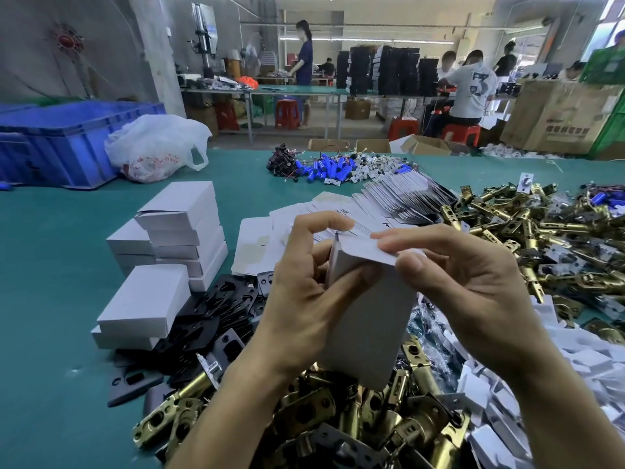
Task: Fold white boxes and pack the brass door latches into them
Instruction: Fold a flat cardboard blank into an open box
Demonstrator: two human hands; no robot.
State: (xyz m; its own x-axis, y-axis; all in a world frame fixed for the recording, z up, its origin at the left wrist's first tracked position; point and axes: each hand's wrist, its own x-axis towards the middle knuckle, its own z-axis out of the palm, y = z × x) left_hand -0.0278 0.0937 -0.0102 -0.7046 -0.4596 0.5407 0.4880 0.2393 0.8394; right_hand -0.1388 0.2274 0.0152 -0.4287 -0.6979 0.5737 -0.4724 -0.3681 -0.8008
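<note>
Now the left hand (304, 299) curls its fingers (314, 228) round the small white cardboard box (368, 319) in the middle of the frame, likely so the right hand (473, 292) can pinch its top flap shut

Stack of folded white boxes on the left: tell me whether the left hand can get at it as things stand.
Probably yes, once freed. The left hand grips the white box that the right hand also holds. Between it and the stack of folded white boxes lie only flat black plates.
</note>
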